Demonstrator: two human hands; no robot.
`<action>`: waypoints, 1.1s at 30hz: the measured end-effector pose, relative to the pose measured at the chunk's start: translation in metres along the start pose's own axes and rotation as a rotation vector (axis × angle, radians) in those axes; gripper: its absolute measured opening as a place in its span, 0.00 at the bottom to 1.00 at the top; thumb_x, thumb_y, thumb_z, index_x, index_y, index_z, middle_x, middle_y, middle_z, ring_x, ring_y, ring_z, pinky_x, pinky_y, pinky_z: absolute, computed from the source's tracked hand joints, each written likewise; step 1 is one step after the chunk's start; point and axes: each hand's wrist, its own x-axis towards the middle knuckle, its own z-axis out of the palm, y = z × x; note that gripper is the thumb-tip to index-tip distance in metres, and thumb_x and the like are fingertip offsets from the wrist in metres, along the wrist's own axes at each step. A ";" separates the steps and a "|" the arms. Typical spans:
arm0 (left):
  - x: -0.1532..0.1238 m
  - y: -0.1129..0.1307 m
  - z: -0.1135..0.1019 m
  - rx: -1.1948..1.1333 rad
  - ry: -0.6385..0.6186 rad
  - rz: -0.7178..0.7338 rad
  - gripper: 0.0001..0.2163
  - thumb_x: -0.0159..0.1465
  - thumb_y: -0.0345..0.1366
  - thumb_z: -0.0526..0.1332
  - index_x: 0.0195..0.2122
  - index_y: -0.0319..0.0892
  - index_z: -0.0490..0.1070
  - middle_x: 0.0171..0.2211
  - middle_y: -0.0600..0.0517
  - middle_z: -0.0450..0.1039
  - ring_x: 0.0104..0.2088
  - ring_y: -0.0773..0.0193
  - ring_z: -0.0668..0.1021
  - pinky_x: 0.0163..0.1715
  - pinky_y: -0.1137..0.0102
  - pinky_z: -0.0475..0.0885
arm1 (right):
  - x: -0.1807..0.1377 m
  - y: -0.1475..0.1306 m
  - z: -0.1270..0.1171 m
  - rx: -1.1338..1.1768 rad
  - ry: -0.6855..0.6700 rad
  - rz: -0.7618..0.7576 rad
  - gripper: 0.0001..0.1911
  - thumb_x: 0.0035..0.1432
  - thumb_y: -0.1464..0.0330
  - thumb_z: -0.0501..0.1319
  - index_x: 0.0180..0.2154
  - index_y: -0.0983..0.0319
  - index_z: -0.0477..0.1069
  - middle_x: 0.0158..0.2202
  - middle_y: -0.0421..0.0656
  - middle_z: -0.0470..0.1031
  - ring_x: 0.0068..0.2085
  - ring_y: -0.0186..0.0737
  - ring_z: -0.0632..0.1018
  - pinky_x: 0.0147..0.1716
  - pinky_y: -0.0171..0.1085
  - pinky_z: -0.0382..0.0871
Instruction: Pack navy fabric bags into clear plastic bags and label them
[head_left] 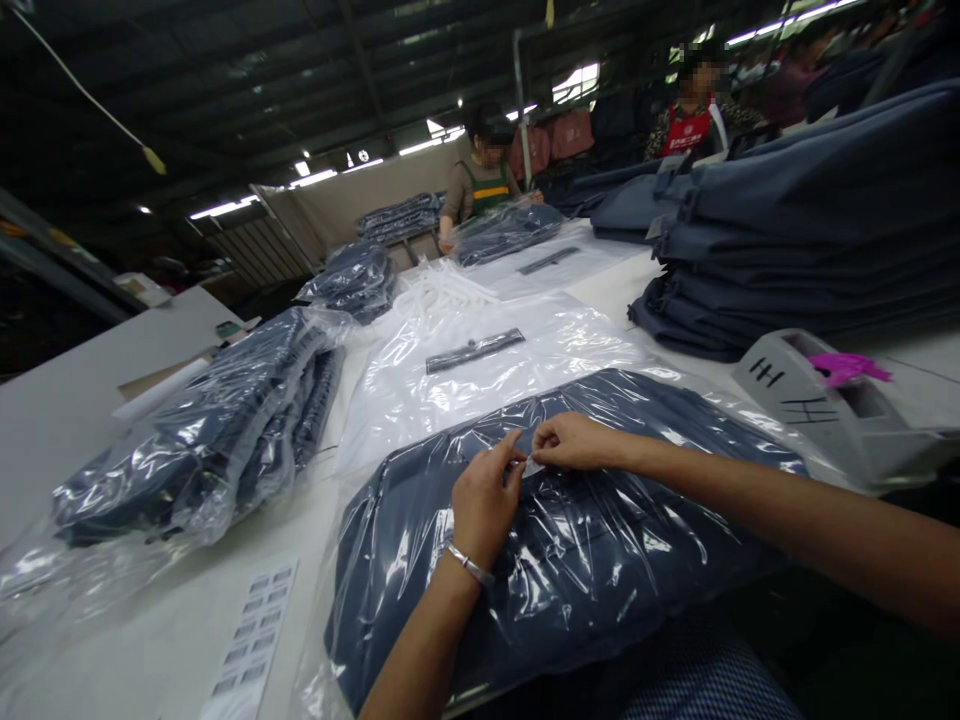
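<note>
A navy blue bag in a clear plastic sleeve (645, 590) lies in front of me on the table. Over its upper middle my left hand (487, 500), with a silver bracelet at the wrist, pinches the left side of a small pale label (532, 467). From the right, my right hand (576, 442) has its fingers curled at the same label. Both hands rest against the plastic. The label's print is too small to read, and fingers cover part of it.
Wrapped bags (195, 430) are piled at left, near a sheet of barcode stickers (251, 640). Clear plastic sleeves (480, 390) lie ahead. Unwrapped navy bags (810, 230) are stacked at right behind a grey holder (817, 400) with a pink item. Two co-workers stand across the table.
</note>
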 end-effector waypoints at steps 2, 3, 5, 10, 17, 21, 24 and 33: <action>0.001 0.000 0.001 0.016 -0.010 0.008 0.23 0.64 0.31 0.61 0.60 0.51 0.64 0.41 0.54 0.80 0.41 0.60 0.78 0.39 0.66 0.71 | 0.000 0.000 0.001 -0.007 -0.009 0.001 0.09 0.52 0.65 0.61 0.29 0.63 0.76 0.23 0.40 0.75 0.26 0.36 0.74 0.25 0.33 0.60; 0.001 -0.001 0.002 0.024 -0.015 0.013 0.23 0.64 0.31 0.61 0.60 0.51 0.64 0.41 0.54 0.80 0.42 0.60 0.78 0.40 0.66 0.71 | 0.000 0.000 0.001 -0.020 -0.001 -0.003 0.08 0.52 0.65 0.61 0.29 0.63 0.76 0.23 0.40 0.75 0.26 0.36 0.73 0.25 0.33 0.59; 0.000 -0.002 0.003 0.041 -0.029 0.026 0.23 0.63 0.31 0.61 0.60 0.51 0.64 0.41 0.53 0.80 0.43 0.59 0.78 0.40 0.66 0.71 | -0.001 -0.001 0.002 -0.062 0.025 -0.018 0.07 0.52 0.66 0.61 0.29 0.62 0.76 0.23 0.40 0.75 0.26 0.36 0.73 0.25 0.33 0.59; 0.000 -0.004 0.006 0.074 -0.069 0.032 0.26 0.62 0.30 0.62 0.61 0.53 0.63 0.41 0.54 0.80 0.42 0.58 0.78 0.39 0.65 0.71 | -0.003 -0.003 0.006 -0.161 0.083 -0.042 0.06 0.51 0.69 0.61 0.28 0.62 0.76 0.25 0.41 0.76 0.28 0.38 0.74 0.26 0.33 0.58; 0.001 -0.006 0.011 0.115 -0.105 0.003 0.27 0.62 0.31 0.62 0.61 0.56 0.62 0.40 0.54 0.79 0.41 0.58 0.78 0.37 0.66 0.71 | -0.009 -0.013 0.012 -0.417 0.104 -0.044 0.07 0.55 0.67 0.59 0.33 0.61 0.76 0.32 0.47 0.79 0.35 0.45 0.77 0.29 0.35 0.61; 0.001 -0.006 0.009 0.145 -0.118 0.012 0.26 0.63 0.32 0.62 0.62 0.55 0.62 0.40 0.53 0.79 0.41 0.57 0.78 0.36 0.66 0.72 | -0.017 -0.017 0.019 -0.662 0.178 -0.059 0.16 0.57 0.67 0.59 0.48 0.64 0.71 0.38 0.53 0.79 0.39 0.51 0.78 0.31 0.38 0.62; -0.001 -0.004 0.007 0.154 -0.120 0.092 0.21 0.67 0.34 0.56 0.62 0.52 0.62 0.45 0.51 0.78 0.46 0.58 0.78 0.44 0.64 0.73 | -0.027 -0.013 0.019 -0.717 0.164 -0.135 0.15 0.61 0.70 0.54 0.49 0.62 0.70 0.39 0.50 0.79 0.38 0.47 0.78 0.32 0.37 0.62; -0.025 -0.023 -0.008 0.286 -0.385 0.288 0.30 0.67 0.54 0.49 0.67 0.49 0.50 0.69 0.47 0.51 0.69 0.52 0.52 0.66 0.44 0.48 | -0.147 -0.008 0.033 0.053 0.213 -0.044 0.16 0.63 0.54 0.55 0.35 0.55 0.77 0.34 0.44 0.77 0.34 0.43 0.76 0.36 0.39 0.66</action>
